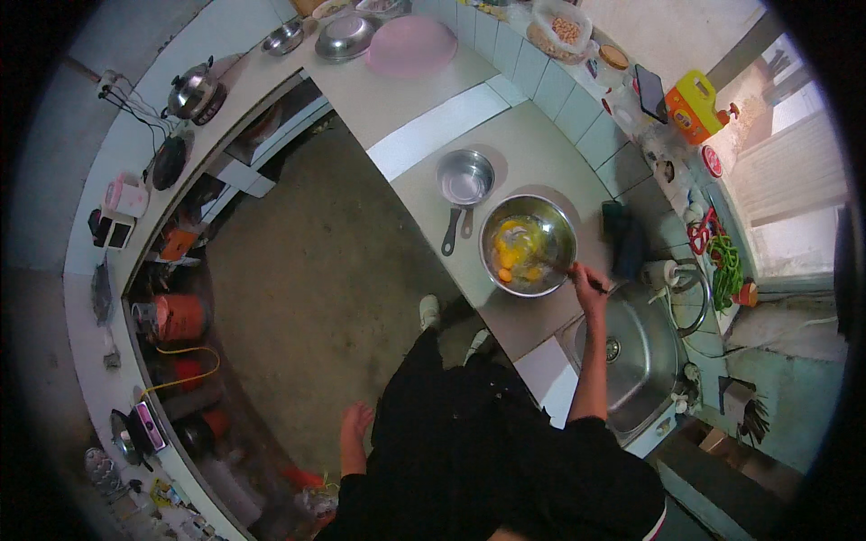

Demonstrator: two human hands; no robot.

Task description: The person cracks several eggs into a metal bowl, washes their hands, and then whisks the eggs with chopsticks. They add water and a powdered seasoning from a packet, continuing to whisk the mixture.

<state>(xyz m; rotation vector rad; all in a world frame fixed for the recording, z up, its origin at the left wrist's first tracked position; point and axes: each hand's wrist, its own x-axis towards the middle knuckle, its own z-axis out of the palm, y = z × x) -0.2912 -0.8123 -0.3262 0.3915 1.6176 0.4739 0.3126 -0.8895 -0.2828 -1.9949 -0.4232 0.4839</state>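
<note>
My right hand (587, 283) grips a dark, thin utensil (555, 268) whose lower end reaches into a stainless steel mixing bowl (494, 280). Inside the bowl are raw eggs (517, 243), partly streaked together, with some round yolks still whole. The utensil may be chopsticks; my fingers cover part of it. A small metal saucepan (465, 176) with a dark handle sits on the countertop (433, 196) just beyond the bowl. Down at my side hangs my left hand (356, 420), holding nothing, its fingers loosely bent.
A stainless steel sink (643, 365) with a curved faucet (703, 304) lies right of my forearm. Green peppers (725, 267), red-handled scissors (701, 231) and a yellow jug (697, 108) line the windowsill. A pink basin (413, 46) stands at the far counter; a kettle (195, 91) is across.
</note>
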